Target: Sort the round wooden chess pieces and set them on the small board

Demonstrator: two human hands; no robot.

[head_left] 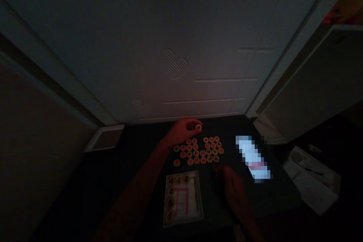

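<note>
My left hand reaches to the back of the dark table, closed in a pinch on a round Chinese chess piece. Below it lie several red- and black-marked Chinese chess pieces, spread face up in loose rows. My right hand rests on the table just in front of them, fingers curled; whatever is inside them is hidden. Between my forearms stands a shallow box, its left and upper sides lined with several black-marked pieces and its white bottom bearing pink marks.
A bright, blurred-out screen lies at the table's right. On the left is a pale-framed flat tray or lid. A wall panel with heart reliefs rises behind the table. Beyond the right edge, a pale box sits lower down.
</note>
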